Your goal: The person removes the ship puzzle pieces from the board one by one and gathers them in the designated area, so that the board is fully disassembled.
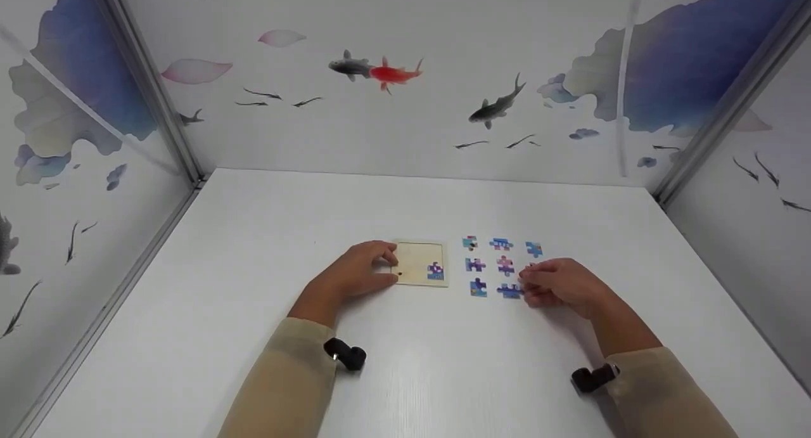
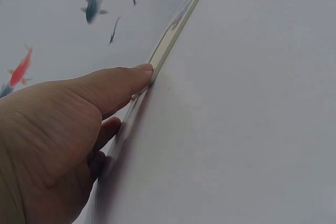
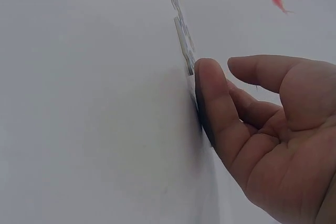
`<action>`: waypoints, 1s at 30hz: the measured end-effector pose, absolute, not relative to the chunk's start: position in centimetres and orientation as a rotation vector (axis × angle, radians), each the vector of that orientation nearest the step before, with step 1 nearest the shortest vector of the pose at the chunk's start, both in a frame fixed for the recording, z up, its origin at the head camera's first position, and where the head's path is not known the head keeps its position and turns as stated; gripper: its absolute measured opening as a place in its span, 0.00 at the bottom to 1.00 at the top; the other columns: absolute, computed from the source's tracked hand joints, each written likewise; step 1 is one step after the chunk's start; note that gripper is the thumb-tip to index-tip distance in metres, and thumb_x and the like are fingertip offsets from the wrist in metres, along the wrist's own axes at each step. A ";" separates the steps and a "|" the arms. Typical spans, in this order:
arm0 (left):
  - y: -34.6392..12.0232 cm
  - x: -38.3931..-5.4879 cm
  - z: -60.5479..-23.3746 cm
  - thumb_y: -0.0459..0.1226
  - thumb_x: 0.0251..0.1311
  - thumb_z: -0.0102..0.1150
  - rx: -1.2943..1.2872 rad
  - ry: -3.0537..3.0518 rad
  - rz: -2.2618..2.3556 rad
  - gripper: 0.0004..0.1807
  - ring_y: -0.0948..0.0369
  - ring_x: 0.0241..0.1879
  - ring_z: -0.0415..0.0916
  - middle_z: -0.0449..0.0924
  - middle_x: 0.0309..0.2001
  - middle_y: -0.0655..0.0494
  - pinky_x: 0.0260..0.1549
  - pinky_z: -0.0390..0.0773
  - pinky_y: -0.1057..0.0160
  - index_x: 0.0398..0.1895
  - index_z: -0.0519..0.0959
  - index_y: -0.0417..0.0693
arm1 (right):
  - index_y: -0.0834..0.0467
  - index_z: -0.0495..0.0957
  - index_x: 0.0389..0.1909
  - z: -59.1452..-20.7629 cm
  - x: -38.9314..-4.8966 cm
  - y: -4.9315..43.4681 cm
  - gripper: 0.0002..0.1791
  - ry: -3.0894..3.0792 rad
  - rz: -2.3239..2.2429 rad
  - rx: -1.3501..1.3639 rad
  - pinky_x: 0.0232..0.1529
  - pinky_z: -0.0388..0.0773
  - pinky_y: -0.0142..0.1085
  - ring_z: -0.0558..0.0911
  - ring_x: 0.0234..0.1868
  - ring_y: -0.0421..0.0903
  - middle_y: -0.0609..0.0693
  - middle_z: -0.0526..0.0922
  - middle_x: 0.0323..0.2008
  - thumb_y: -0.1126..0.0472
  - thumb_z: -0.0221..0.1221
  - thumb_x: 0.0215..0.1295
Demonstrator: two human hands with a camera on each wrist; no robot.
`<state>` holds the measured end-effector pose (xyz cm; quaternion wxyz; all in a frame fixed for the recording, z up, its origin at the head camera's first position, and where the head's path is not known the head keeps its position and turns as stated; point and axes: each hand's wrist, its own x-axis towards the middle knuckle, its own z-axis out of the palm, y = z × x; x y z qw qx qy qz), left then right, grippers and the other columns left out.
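My left hand holds the left side of a shallow square wooden puzzle tray, thumb at the near corner and a finger at the far one. In the left wrist view the thumb lies on the tray's pale edge. One blue and purple jigsaw piece sits in the tray's near right corner. My right hand is low over the right side of the loose pieces, hiding part of them. Its fingertips are beside a wide purple piece; in the right wrist view thumb and fingers stand apart.
Several loose jigsaw pieces lie in rows right of the tray, on a white table. White panels with painted fish enclose the table at the back and both sides. Each sleeve cuff carries a small black device.
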<state>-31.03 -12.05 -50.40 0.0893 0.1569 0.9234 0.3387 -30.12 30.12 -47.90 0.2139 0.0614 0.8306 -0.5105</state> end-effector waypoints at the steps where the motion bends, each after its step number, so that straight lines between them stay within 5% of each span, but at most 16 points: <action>1: -12.0 -31.0 -50.4 0.45 0.70 0.68 0.452 2.744 1.009 0.11 0.54 0.84 0.59 0.72 0.78 0.62 0.85 0.58 0.49 0.52 0.81 0.59 | 0.62 0.81 0.63 -47.8 -30.1 30.0 0.25 2.314 -1.405 0.157 0.47 0.90 0.35 0.91 0.41 0.47 0.55 0.90 0.45 0.48 0.65 0.76; 20: -12.2 -31.2 -50.4 0.45 0.70 0.69 0.470 2.737 1.014 0.11 0.54 0.84 0.59 0.72 0.78 0.62 0.85 0.57 0.48 0.52 0.82 0.60 | 0.56 0.85 0.61 -45.7 -30.6 23.9 0.20 2.325 -1.335 -0.057 0.46 0.87 0.33 0.85 0.41 0.47 0.58 0.87 0.52 0.49 0.65 0.76; 30: -12.2 -31.2 -50.4 0.45 0.69 0.69 0.468 2.722 1.038 0.12 0.54 0.84 0.59 0.72 0.78 0.62 0.85 0.57 0.48 0.52 0.83 0.60 | 0.57 0.83 0.64 -44.8 -32.7 19.2 0.22 2.292 -1.342 -0.128 0.54 0.88 0.35 0.86 0.50 0.50 0.59 0.86 0.59 0.51 0.64 0.77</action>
